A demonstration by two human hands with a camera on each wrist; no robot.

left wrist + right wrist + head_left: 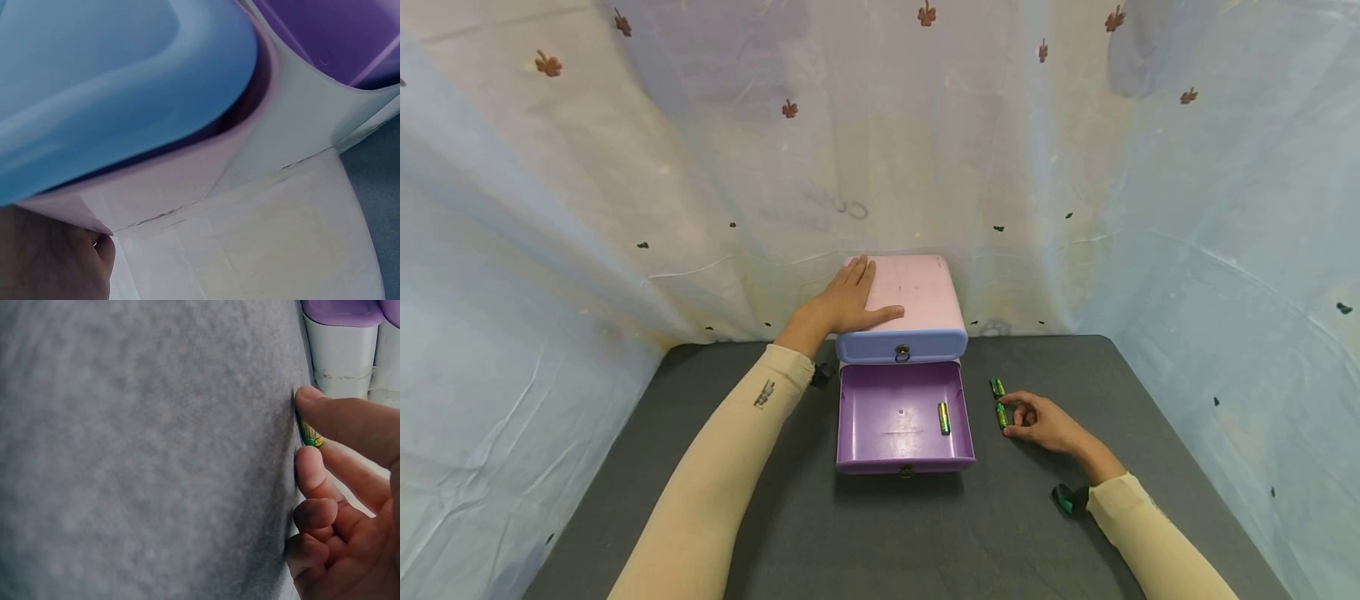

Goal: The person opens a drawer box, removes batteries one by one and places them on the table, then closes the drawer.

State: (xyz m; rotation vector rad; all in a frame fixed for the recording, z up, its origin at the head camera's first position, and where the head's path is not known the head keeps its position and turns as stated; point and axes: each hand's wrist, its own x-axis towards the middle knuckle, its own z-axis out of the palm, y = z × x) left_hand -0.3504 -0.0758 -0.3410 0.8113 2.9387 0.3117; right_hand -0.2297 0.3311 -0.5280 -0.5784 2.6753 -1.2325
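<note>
Battery (1002,415): small green cyl., gold tip, pinched by right hand (1045,423).

Open bench (715,500) left and front of drawer box (917,292). Pulled-out drawer (887,417) blocks the middle; curtain (1187,250) walls close behind and at both sides.

A staged recording booth rather than a lived-in room. A pale blue-white fabric backdrop printed with small brown flowers (925,14) hangs in wrinkled folds across the back and both sides, closing off any view of walls or furniture. In front of it sits a dark grey felt-covered table (760,508). On the table stands a small pastel plastic drawer chest with a pink top (917,296), its purple lower drawer (891,417) pulled open, with green batteries (997,387) lying near it.
</note>
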